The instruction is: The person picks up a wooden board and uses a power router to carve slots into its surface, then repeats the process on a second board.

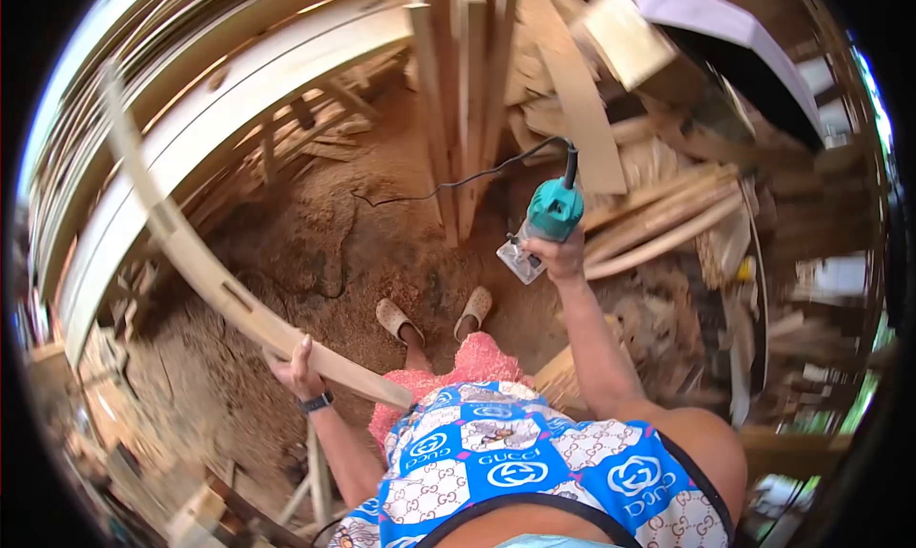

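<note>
My left hand (300,369) is wrapped around a long wooden beam (205,273) with slots cut into its face. The beam's near end comes close to my waist, and its far end reaches to the upper left. Held out ahead on the right, a teal trim router (554,210) with a clear base is in my right hand (563,255). A black cord (496,169) runs from the router's top and trails to the left. The router and the beam are well apart.
Long pale planks (239,81) are stacked at the upper left. Upright wooden posts (469,100) stand ahead of me. More wood strips (658,209) lie to the right, blurred towards the edge. Sawdust covers the ground (324,214) around my clogs (474,310).
</note>
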Demonstrator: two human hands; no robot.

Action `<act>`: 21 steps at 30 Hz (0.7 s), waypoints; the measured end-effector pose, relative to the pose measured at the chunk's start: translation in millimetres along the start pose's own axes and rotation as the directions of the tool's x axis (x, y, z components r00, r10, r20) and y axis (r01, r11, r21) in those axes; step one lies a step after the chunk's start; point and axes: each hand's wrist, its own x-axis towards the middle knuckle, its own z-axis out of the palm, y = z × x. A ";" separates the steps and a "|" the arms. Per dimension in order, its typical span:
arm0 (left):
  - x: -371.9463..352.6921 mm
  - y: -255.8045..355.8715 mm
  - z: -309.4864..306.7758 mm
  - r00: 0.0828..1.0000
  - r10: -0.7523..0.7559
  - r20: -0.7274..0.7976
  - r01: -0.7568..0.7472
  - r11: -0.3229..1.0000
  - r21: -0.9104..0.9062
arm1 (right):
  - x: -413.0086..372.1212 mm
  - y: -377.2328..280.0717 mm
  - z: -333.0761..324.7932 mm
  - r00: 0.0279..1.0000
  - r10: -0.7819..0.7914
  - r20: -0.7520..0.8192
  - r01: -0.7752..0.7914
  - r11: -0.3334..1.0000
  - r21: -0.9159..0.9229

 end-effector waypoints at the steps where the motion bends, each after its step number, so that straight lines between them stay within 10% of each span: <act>1: -4.8 11.1 10.5 0.998 0.065 -0.001 -0.065 0.998 -0.020 | -9.3 -0.6 -25.5 0.999 0.028 -0.043 -0.029 1.000 -0.010; 8: 31.1 157.1 145.8 0.734 0.496 0.464 -0.346 0.861 -0.373 | -49.8 -34.8 -138.7 0.956 0.025 -0.294 -0.048 0.996 -0.072; 10: 100.1 176.6 119.9 0.733 0.311 0.605 0.005 0.886 -0.463 | -75.8 -14.2 -136.2 0.941 0.043 -0.336 -0.053 0.998 -0.020; 11: 131.5 201.6 120.1 0.900 0.387 0.200 -0.258 0.843 -0.471 | -86.9 -7.4 -145.8 0.931 0.039 -0.363 -0.057 0.998 -0.037; 12: 178.7 239.8 115.0 0.871 0.460 0.173 -0.365 0.841 -0.400 | -97.1 -5.0 -159.7 0.922 0.044 -0.384 -0.058 0.998 -0.024; 16: 321.9 360.3 95.0 0.588 0.643 0.491 -0.432 0.763 -0.481 | -133.3 13.3 -204.7 0.880 0.158 -0.447 -0.100 0.983 0.151; 18: 314.1 341.2 128.2 0.454 0.527 0.719 -0.167 0.843 -0.512 | -153.7 19.2 -192.1 0.814 0.142 -0.564 -0.108 0.990 0.093; 21: 175.5 277.1 289.3 0.532 0.432 0.728 -0.287 0.901 -0.325 | -173.0 34.2 -253.2 0.776 0.206 -0.596 -0.120 0.976 0.181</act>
